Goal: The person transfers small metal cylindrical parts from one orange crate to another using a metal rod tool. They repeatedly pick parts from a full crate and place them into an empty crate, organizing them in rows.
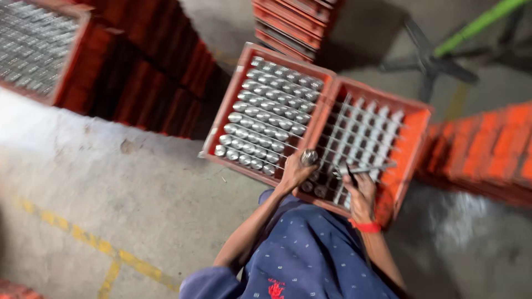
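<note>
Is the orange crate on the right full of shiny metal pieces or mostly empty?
Mostly empty. The right crate shows bare white grid cells, with only a few metal pieces near the hands, unlike the packed left crate.

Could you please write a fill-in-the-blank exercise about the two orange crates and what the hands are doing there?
1. The left hand holds a shiny ____ cylinder above the crates.
2. The orange plastic crate on the left is ____ of metal cylinders, row upon row.
3. The orange plastic crate on the right has a white divider grid whose cells are mostly ____.
4. The right hand wears an orange-red band on its ____.

Missing words: metal; full; empty; wrist
</note>
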### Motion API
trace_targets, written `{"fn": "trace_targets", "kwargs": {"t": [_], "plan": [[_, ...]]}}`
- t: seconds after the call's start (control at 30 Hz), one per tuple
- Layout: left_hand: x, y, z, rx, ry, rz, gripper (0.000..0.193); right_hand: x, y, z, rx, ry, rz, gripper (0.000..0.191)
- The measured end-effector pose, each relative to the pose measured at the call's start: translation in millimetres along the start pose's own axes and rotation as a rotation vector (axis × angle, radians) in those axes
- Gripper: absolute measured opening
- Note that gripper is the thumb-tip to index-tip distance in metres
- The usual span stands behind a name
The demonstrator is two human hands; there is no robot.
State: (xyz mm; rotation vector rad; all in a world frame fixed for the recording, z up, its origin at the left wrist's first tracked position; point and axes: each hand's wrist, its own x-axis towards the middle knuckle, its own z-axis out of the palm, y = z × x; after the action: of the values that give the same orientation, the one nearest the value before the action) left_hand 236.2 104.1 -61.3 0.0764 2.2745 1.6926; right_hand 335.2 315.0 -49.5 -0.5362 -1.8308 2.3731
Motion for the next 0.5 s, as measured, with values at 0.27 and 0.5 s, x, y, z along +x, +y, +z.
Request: {"fn": "trace_targets", "kwargs": {"t": [0.27,0.5], "plan": [[-63,44,30,0.299,-0.198,0.094,0.038,-33,-55,11,-0.091,-0.182,-0.071,0.049],[-72,35,42,0.195,-0.519,0.023,0.050,-44,-32,-31,-0.109,-0.356,-0.026,0.047]]}}
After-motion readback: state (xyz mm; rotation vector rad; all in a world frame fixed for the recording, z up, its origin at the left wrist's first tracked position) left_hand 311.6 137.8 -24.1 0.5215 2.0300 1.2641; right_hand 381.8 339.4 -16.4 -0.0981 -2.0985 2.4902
